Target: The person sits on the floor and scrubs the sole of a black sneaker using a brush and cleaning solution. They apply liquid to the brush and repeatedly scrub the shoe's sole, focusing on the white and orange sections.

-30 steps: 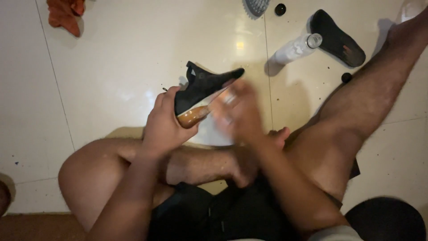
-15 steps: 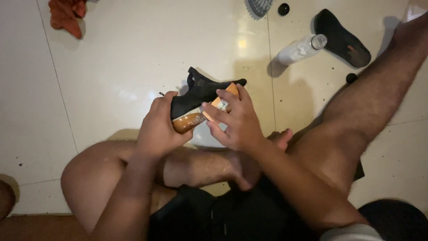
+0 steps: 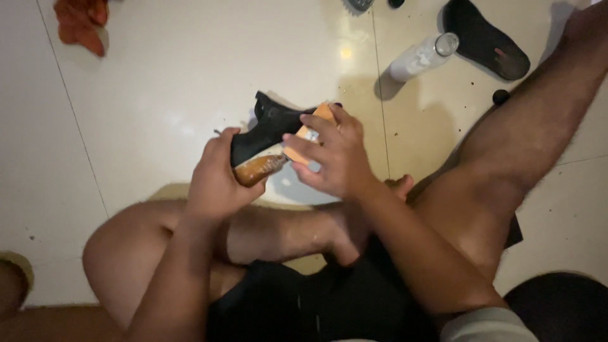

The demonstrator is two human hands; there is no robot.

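Since the earlier frames the right hand (image 3: 335, 158) has slid along the black shoe (image 3: 269, 130) from a blurred sweep to a settled spot near its toe, and the shoe has tipped a little flatter in the grip.

That shoe is held up in the air above the floor (image 3: 158, 82), in front of the person's bent legs, with its brown sole (image 3: 258, 168) turned toward the camera. The left hand (image 3: 215, 180) is wrapped around the heel end, fingers closed over sole and upper. The right hand presses a small orange block (image 3: 311, 130) against the toe end, fingers curled over it and holding it flat to the shoe; whether the block is a sponge or a rubbing pad cannot be told.

As for progress, the sole looks glossy and even near the heel, so the rubbing seems, at a guess, well under way, with the toe end in hand now. How clean the black upper is cannot be judged in this light.

Farther out on the pale tiled floor lie a clear plastic bottle (image 3: 421, 57) on its side, a single dark sandal (image 3: 484, 38) beside it, a small dark cap (image 3: 500, 96) near the person's right leg, and a crumpled orange cloth (image 3: 82, 25) well apart at the far left.
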